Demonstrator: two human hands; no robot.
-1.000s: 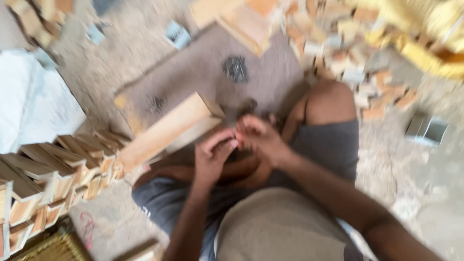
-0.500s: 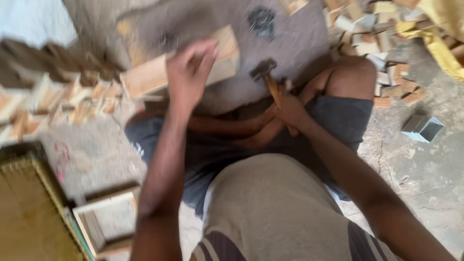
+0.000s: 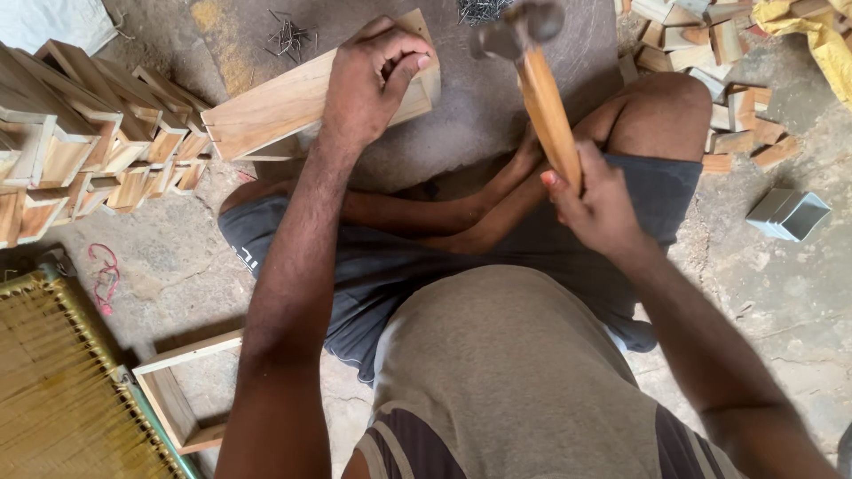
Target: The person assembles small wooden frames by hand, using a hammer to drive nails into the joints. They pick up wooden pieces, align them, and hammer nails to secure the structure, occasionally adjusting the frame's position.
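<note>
I sit cross-legged on the ground. My left hand [image 3: 373,75] rests on a long wooden box piece [image 3: 275,111] that lies on a grey mat, fingers pinched together near its right end; what they pinch is too small to see. My right hand [image 3: 595,204] grips the wooden handle of a hammer [image 3: 541,89], raised so that its blurred metal head hangs above the mat to the right of the box.
Stacked wooden box parts [image 3: 80,142] line the left. Loose nails [image 3: 288,37] lie on the mat. Small wood blocks [image 3: 723,62] scatter at upper right, with a grey metal box [image 3: 785,213] nearby. A finished wooden frame [image 3: 177,390] and a woven cot [image 3: 53,390] sit lower left.
My right hand has lifted the hammer from near my knee up over the mat. My left hand stays on the wooden piece. The view has tilted down.
</note>
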